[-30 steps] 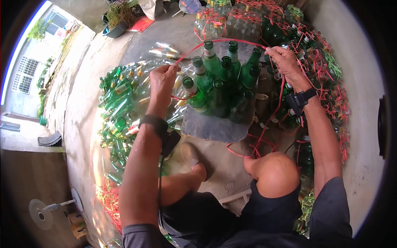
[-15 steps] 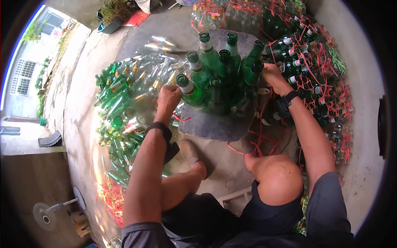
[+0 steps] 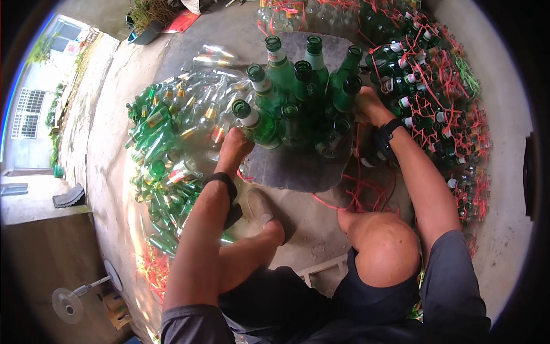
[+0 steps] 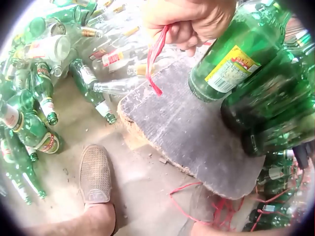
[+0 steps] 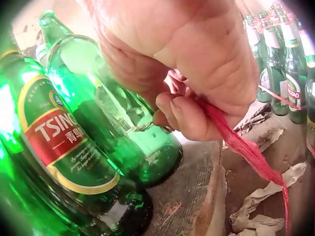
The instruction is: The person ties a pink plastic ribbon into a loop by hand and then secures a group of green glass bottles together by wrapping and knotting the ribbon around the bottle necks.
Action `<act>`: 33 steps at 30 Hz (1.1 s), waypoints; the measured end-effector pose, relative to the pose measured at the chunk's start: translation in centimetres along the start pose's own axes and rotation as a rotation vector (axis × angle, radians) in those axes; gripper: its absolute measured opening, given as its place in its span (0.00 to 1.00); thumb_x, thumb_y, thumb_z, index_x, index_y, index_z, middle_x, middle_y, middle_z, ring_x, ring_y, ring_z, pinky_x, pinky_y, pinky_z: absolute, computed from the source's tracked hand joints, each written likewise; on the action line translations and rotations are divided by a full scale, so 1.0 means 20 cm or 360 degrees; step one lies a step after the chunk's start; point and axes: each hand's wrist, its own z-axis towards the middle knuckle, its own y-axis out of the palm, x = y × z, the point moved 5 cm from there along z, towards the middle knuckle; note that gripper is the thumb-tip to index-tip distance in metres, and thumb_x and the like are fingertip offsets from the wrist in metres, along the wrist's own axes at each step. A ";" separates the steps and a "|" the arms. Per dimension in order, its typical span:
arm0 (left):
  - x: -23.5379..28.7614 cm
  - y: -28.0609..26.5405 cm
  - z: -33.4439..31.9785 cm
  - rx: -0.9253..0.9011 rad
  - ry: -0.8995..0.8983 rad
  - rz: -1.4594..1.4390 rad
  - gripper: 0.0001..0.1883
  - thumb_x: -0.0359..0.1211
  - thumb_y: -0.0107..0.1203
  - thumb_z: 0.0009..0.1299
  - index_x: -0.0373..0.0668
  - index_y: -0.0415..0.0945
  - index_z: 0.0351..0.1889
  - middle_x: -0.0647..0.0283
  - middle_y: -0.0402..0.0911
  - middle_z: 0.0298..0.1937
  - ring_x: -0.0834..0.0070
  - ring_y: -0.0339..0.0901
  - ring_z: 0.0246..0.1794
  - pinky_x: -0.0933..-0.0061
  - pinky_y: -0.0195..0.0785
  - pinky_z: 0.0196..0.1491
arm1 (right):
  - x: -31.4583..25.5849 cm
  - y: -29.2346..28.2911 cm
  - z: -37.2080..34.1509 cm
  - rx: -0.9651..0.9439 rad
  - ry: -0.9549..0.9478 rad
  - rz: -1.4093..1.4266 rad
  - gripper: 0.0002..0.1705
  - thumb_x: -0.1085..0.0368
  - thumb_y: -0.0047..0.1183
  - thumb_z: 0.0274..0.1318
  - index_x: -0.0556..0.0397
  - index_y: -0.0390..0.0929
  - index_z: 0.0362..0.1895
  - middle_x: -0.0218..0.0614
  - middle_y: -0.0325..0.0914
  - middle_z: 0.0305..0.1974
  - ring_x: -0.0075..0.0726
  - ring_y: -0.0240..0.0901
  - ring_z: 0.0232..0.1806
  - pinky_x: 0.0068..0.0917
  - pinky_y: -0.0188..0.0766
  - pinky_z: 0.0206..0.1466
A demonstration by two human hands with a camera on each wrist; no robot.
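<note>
Several green bottles stand upright in a cluster on a dark slab. At the cluster's left, the left hand has its fingers curled round a red strip, whose end hangs below the fist in the left wrist view. On the right side, the right hand pinches the same kind of red strip, which trails down past the slab's edge. Close by the right fingers are a green bottle with a red label and another green one. The strip behind the bottles is hidden.
Loose green and clear bottles lie on the floor at left. Bundles of bottles tied with red strips line the right and back. Red strips tangle near the right knee. A fan stands at lower left.
Both hands have come down from above the bottle tops to the cluster's sides, taking the red strip with them. The strip no longer arches over the bottles; the head view has shifted slightly.
</note>
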 end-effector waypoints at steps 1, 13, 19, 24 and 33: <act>-0.07 0.05 0.03 -0.0001 0.0048 0.0060 0.19 0.45 0.56 0.71 0.40 0.85 0.45 0.39 0.85 0.45 0.42 0.82 0.52 0.48 0.74 0.53 | 0.03 0.00 0.01 0.0000 0.0004 0.0001 0.17 0.53 0.55 0.66 0.52 0.82 0.29 0.19 0.71 0.27 0.16 0.64 0.29 0.23 0.62 0.30; 0.03 0.11 -0.18 -0.0317 -0.0045 0.0066 0.13 0.38 0.53 0.70 0.41 0.86 0.35 0.45 0.86 0.36 0.49 0.84 0.42 0.52 0.75 0.47 | 0.10 0.06 -0.25 0.0307 -0.0444 -0.0794 0.16 0.61 0.52 0.66 0.61 0.81 0.47 0.52 0.83 0.31 0.46 0.82 0.33 0.42 0.75 0.40; 0.24 0.04 -0.28 -0.0325 -0.0158 -0.0202 0.13 0.34 0.52 0.70 0.36 0.85 0.33 0.44 0.84 0.32 0.51 0.84 0.35 0.55 0.76 0.42 | 0.13 0.22 -0.50 -0.0166 -0.0449 -0.0669 0.26 0.64 0.59 0.59 0.59 0.75 0.61 0.48 0.83 0.46 0.47 0.81 0.47 0.42 0.75 0.50; 0.27 0.07 -0.29 -0.0200 0.0179 -0.0124 0.14 0.32 0.49 0.69 0.30 0.82 0.32 0.55 0.79 0.24 0.69 0.77 0.27 0.66 0.69 0.31 | 0.05 0.30 -0.65 -0.0065 -0.0698 -0.0851 0.32 0.52 0.70 0.48 0.54 0.77 0.56 0.53 0.82 0.48 0.57 0.81 0.52 0.45 0.78 0.54; 0.28 0.17 -0.34 -0.0149 0.0219 0.0120 0.07 0.26 0.54 0.64 0.34 0.83 0.32 0.47 0.83 0.32 0.52 0.83 0.36 0.59 0.77 0.42 | 0.09 0.36 -0.66 0.0138 -0.0589 -0.1195 0.35 0.45 0.71 0.47 0.55 0.76 0.52 0.52 0.84 0.36 0.64 0.82 0.42 0.50 0.78 0.46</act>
